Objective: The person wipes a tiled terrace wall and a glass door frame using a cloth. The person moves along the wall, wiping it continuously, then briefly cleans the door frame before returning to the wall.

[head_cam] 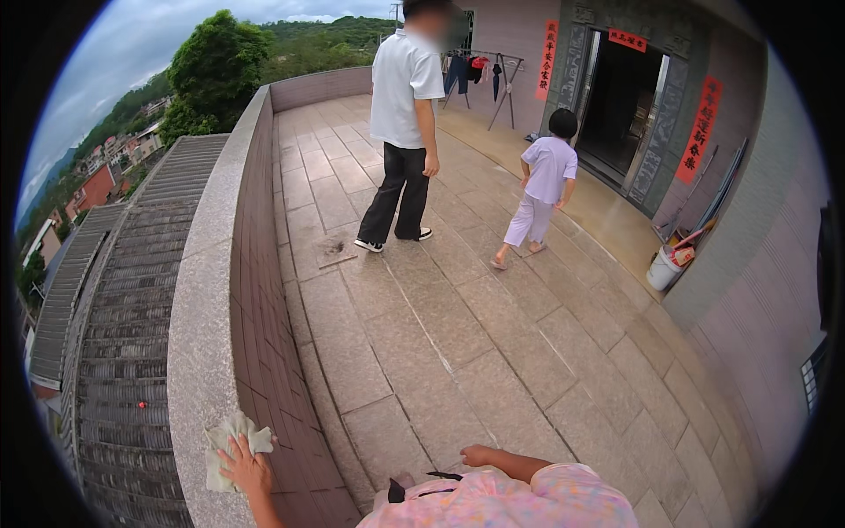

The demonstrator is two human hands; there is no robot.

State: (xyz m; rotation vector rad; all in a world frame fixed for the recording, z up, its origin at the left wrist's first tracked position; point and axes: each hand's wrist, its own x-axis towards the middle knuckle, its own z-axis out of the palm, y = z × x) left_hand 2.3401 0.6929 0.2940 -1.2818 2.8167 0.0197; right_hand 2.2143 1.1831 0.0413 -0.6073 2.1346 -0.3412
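Note:
My left hand [247, 465] presses down on a pale, crumpled cloth [220, 476], its fingers spread over it. Beneath the cloth is the speckled stone cap of a parapet wall [198, 356], and one corner of the cloth hangs past the inner edge. Held low in front of my body, my right hand [478, 455] has its fingers curled in. I see nothing in it, though the palm side is hidden.
Ahead on the paved terrace [455, 317] walk a person in a white shirt [403, 92] and a person in lilac [548, 171]. A tiled roof [125, 330] lies below, outside the wall. A white bucket [662, 269], drying rack [505, 92] and open doorway [617, 105] are along the house.

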